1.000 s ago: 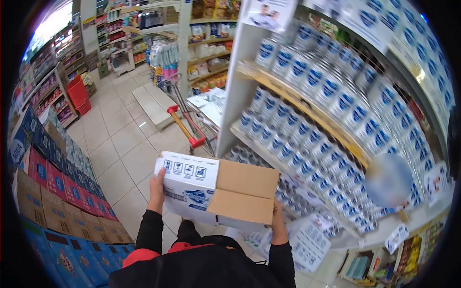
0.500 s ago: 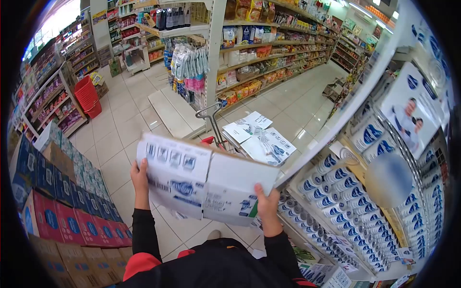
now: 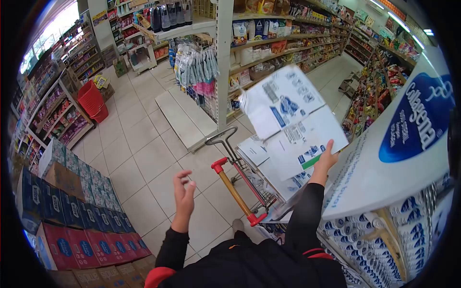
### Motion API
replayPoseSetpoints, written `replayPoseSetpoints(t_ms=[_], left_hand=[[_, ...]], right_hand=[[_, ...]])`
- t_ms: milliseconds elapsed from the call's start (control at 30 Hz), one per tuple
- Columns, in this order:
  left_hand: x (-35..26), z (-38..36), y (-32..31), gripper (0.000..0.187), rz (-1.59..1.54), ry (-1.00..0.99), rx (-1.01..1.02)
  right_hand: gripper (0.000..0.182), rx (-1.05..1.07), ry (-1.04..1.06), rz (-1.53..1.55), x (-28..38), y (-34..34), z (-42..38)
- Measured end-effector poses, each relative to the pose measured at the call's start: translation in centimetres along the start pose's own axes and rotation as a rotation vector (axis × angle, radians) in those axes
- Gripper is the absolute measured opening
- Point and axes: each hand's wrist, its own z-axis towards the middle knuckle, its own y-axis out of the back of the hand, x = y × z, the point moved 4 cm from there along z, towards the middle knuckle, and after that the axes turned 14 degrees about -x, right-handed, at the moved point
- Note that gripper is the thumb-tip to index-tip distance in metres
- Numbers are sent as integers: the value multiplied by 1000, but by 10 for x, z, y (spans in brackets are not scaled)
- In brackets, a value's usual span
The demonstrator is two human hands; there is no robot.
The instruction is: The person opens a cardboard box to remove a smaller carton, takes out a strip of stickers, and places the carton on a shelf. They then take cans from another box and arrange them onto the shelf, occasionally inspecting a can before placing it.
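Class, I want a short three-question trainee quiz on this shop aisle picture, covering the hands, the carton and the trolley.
1. True or false: both hands grip the white carton.
2. Which hand touches the carton? A) left hand B) right hand
3. What colour are the end caps on the handle of the trolley?

Key: 1. False; the left hand is open in the air, apart from the carton. 2. B. 3. Red.
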Motion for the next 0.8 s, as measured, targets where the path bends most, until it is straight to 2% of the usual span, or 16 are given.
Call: replayPoseSetpoints(t_ms=[67, 100, 167, 200, 300, 433, 500, 533, 667, 733, 800], left_hand=[[28, -4, -12, 29, 13, 131, 49], [34, -5, -16, 29, 18, 133, 47], [45, -7, -19, 27, 20, 196, 34], [50, -7, -18, 26, 9, 214, 13], [68, -8, -10, 24, 9, 286, -45], [87, -14, 2, 22, -10, 344, -112], [93, -16, 8, 20, 27, 369, -138], [97, -17, 10, 20, 30, 370, -140], [107, -24, 16, 17, 46, 379, -150], [111, -28, 15, 16, 51, 390, -147], [115, -31, 17, 15, 55, 426, -161]], right_hand=[[42, -27, -5, -68, -84, 16, 37], [42, -53, -7, -127, -112, 25, 48], [46, 28, -200, -158, -131, 38, 47], [48, 27, -297, -287, -132, 46, 47], [46, 9, -350, -407, -177, 80, 86], [48, -2, -389, -410, -190, 107, 104], [48, 0, -264, -721, -185, 113, 106], [48, 88, -181, -820, -179, 110, 102], [46, 109, -201, -800, -193, 110, 110], [46, 180, -220, -641, -190, 103, 103], [45, 186, -189, -628, -209, 113, 108]])
